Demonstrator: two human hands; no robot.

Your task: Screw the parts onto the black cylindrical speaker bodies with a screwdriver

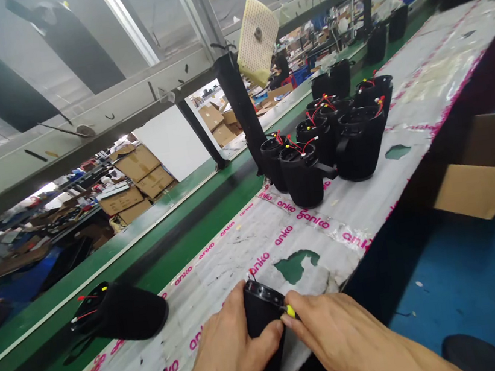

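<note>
A black fabric-covered cylinder (260, 313) with a hard black rim and thin red wires stands tilted at the near edge of the work surface. My left hand (232, 345) is wrapped round its left side, thumb across the front. At the rim's right side my right hand (334, 326) pinches a small yellow piece (290, 311) between thumb and fingers. Another black cylinder (134, 310) with red wires lies on its side to the left, partly over the green belt.
Several black cylinders (304, 181) with red and yellow wires stand farther up the white, pink-printed covering (221, 262). A green conveyor (191, 241) runs alongside. An open cardboard box (473, 189) is at right, and a metal frame (126, 98) crosses above.
</note>
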